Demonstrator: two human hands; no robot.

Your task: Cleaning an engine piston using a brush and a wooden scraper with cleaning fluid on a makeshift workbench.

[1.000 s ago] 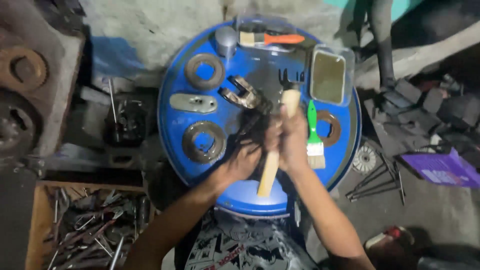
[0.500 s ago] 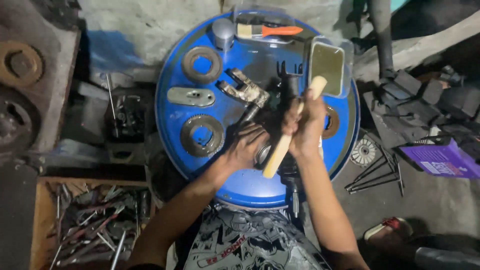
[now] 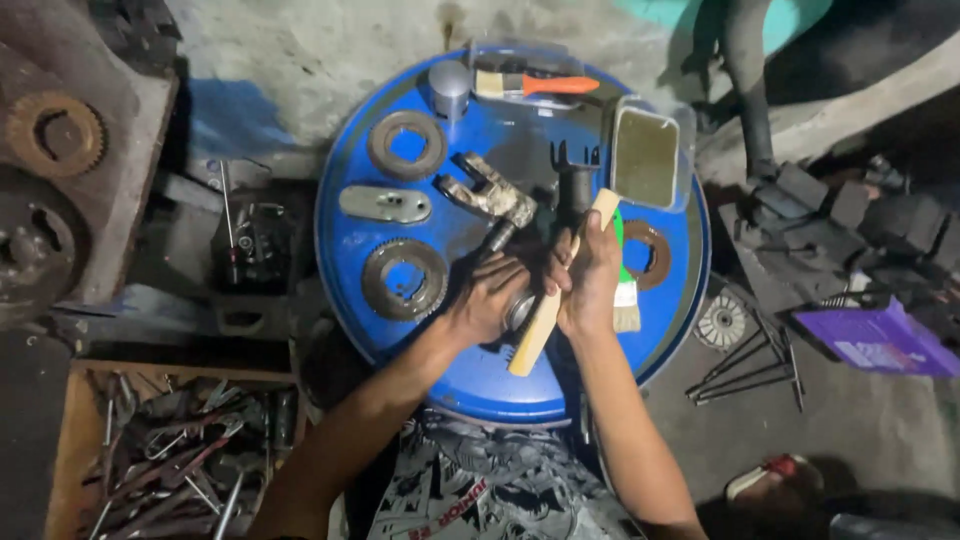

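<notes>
Hands meet over the top of a blue drum (image 3: 400,215), which stands in the middle of a messy workshop floor. The right hand (image 3: 590,275) is closed tight around a wooden handle (image 3: 550,300). The handle slants from the near edge of the drum up toward a flat metal tin (image 3: 645,157) at the drum's far right side. The left hand (image 3: 487,300) is curled around a small dark metal part (image 3: 519,308), and this part touches the handle near the drum's middle.

Other things lie on the drum too. Two toothed gear rings sit on its left side, one far (image 3: 407,145) and one near (image 3: 405,280), with a flat grey plate (image 3: 385,204) between them. A rusty forked joint (image 3: 487,190) lies just past the left hand. A brush with an orange handle (image 3: 535,85) rests at the far edge. A green-handled brush (image 3: 626,300) lies just right of the right hand.

Left of the drum and closer to the person, a wooden box (image 3: 70,440) holds many tools.
</notes>
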